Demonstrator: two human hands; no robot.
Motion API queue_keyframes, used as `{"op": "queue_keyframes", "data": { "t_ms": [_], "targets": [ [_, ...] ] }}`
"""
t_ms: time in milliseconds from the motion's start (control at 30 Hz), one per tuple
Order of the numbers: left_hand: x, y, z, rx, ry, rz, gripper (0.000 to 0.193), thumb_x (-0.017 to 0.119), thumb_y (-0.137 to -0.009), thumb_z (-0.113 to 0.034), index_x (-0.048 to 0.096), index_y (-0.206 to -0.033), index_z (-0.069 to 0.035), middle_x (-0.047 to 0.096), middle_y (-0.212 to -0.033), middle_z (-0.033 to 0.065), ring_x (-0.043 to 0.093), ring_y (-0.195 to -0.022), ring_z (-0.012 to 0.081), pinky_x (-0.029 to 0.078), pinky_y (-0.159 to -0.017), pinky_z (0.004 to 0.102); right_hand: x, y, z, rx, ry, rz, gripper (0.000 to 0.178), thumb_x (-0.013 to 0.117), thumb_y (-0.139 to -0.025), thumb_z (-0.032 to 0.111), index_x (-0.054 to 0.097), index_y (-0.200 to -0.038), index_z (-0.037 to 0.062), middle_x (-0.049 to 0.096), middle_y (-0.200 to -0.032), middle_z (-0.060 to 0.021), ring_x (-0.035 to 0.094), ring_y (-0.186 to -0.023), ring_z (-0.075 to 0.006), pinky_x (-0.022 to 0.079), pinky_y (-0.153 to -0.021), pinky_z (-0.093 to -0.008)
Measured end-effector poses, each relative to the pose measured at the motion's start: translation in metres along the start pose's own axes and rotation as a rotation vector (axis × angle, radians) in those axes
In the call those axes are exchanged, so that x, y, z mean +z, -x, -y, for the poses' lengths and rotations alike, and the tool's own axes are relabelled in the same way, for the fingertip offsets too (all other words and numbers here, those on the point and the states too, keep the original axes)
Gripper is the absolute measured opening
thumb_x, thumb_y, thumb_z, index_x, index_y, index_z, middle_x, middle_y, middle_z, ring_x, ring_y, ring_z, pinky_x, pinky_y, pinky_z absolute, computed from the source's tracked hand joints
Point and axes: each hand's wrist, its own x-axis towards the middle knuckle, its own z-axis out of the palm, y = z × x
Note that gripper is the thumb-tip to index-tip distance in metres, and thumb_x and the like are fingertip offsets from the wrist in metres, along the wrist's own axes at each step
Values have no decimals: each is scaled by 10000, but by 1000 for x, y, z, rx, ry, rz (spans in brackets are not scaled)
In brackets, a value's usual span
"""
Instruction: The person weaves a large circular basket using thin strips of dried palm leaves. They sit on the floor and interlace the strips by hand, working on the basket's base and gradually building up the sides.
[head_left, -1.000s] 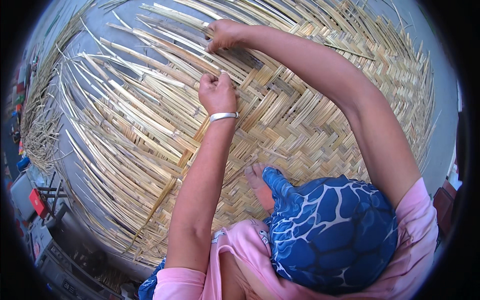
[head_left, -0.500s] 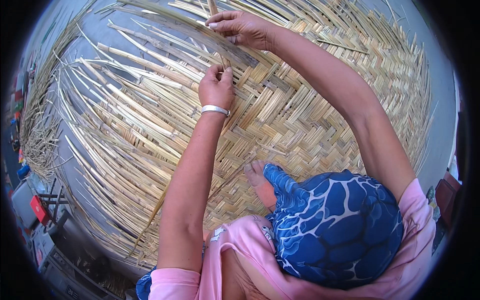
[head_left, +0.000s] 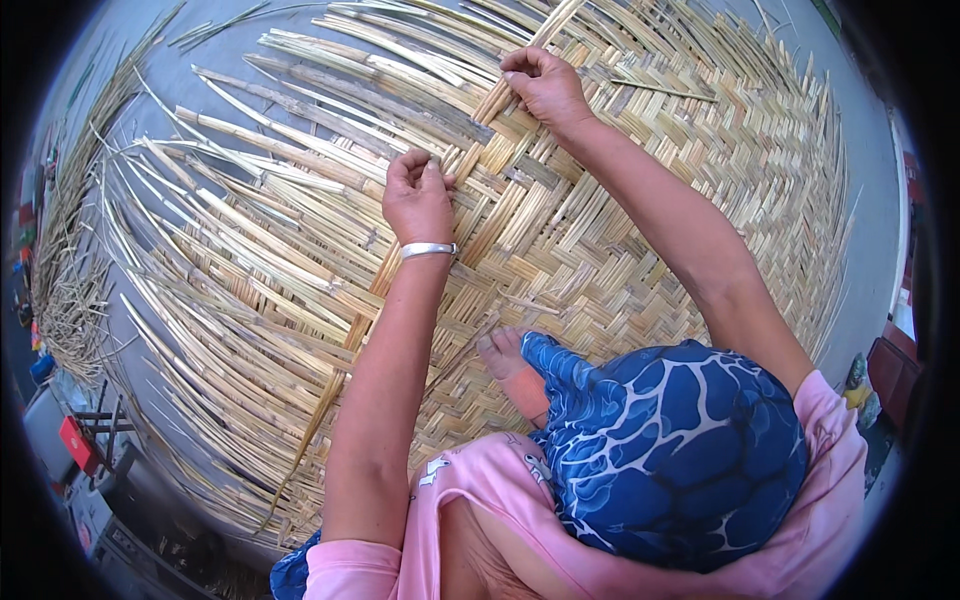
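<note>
A large mat of flat, pale reed strips in a zigzag weave spreads before me. Its unwoven strips fan out to the left. A crosswise reed strip runs diagonally from the far edge toward my left hand. My right hand pinches that strip at the weave's far part, thumb and forefinger together. Nearer and further left, my left hand, with a silver bracelet on its wrist, is closed with fingertips at the crosswise strip; the palm hides part of it. Darker strips lie flat between and beyond the hands.
My bare foot rests on the mat, beside my blue patterned knee. Loose reeds pile up at the far left. A red box and dark furniture stand at the lower left; a dark red object is at right.
My right hand has come right and nearer, leaving the raised dark strips, which now lie flat, and gripping the crosswise strip. My left hand has shifted slightly nearer and left.
</note>
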Motion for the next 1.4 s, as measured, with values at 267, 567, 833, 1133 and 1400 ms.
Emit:
{"op": "queue_keyframes", "data": {
  "t_ms": [267, 567, 833, 1133, 1400],
  "targets": [
    [33, -12, -26, 553, -614, 202, 245, 568, -804, -58, 577, -1047, -22, 602, -957, 192, 582, -906, 364, 470, -805, 398, -21, 1, 21, 198, -382, 129, 146, 589, -827, 75, 637, -964, 67, 614, -794, -5, 575, -732, -84, 488, -611, -198],
    [94, -44, -53, 50, -872, 252, 294, 679, -759, -342, 683, -829, -56, 660, -848, 174, 633, -820, 320, 481, -773, 385, -64, -41, 19, 288, -787, 86, 206, 486, -896, 241, 552, -808, 66, 636, -807, -82, 624, -744, -172, 539, -672, -305],
    [90, -39, -52, 134, -762, 96, 269, 634, -773, -299, 647, -773, -30, 639, -736, 184, 617, -705, 335, 477, -701, 386, -8, -77, 51, 102, -43, 294, 211, 473, -915, 193, 529, -1035, 28, 649, -958, -123, 647, -843, -170, 519, -709, -278],
    [84, -50, -40, 159, -634, 69, 271, 628, -745, -271, 619, -756, 0, 619, -719, 207, 601, -672, 351, 470, -665, 393, 2, -95, 52, -302, 650, 452, 399, 634, -720, 163, 598, -1099, 43, 656, -870, -121, 621, -767, -217, 488, -698, -326],
    [84, -49, -39, 135, -581, 75, 274, 629, -745, -267, 610, -736, 6, 608, -691, 204, 589, -647, 346, 465, -649, 391, -22, -104, 49, -219, 639, 552, 212, 661, -738, 163, 654, -921, 55, 658, -784, -71, 608, -720, -165, 481, -662, -311]
  ]
}}
